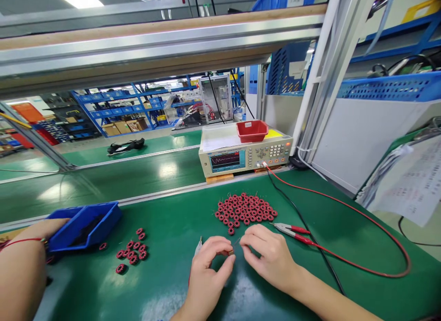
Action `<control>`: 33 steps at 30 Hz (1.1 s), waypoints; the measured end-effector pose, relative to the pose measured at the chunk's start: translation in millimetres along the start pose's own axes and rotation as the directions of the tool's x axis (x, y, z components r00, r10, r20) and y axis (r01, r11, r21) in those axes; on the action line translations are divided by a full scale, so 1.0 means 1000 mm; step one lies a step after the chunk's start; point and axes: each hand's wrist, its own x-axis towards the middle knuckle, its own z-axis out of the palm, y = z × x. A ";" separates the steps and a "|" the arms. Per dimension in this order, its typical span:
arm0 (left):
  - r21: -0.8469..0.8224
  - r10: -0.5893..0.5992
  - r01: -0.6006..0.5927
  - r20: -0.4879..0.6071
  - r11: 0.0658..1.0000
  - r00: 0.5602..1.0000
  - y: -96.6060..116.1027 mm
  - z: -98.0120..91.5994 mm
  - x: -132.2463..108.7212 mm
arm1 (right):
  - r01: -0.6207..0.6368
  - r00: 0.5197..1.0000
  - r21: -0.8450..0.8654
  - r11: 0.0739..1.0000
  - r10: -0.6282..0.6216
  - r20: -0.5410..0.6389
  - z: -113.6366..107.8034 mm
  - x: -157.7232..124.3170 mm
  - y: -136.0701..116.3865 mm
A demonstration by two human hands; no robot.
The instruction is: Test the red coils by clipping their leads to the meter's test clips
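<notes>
My left hand (pixel 206 270) and my right hand (pixel 270 259) meet over the green mat, both pinched on one small coil (pixel 231 251) between the fingertips. A thin wire lead sticks up from it. A metal clip (pixel 198 247) shows just behind my left hand. Beyond my hands lies a pile of several red wound ring coils (pixel 245 211). A smaller group of red coils (pixel 132 252) lies to the left.
Red test clips (pixel 291 231) with red and black leads run to a beige meter (pixel 244 156) that carries a red tray (pixel 252 130). Another person's hand (pixel 34 238) holds a blue bin (pixel 84 224) at left. A conveyor belt (pixel 103 178) runs behind.
</notes>
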 end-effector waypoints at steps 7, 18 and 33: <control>-0.002 -0.003 0.003 0.005 1.000 1.000 0.000 -0.001 -0.001 | -0.068 0.998 0.024 0.997 0.067 0.011 -0.002 0.000 0.002; -0.012 -0.004 0.004 -0.005 1.000 1.000 0.000 0.000 0.000 | -0.046 0.998 0.028 0.999 0.045 0.034 -0.002 0.001 0.003; -0.015 -0.002 0.002 0.000 1.000 1.000 0.002 0.000 0.000 | -0.062 0.998 0.025 0.998 0.061 0.029 -0.001 -0.001 0.003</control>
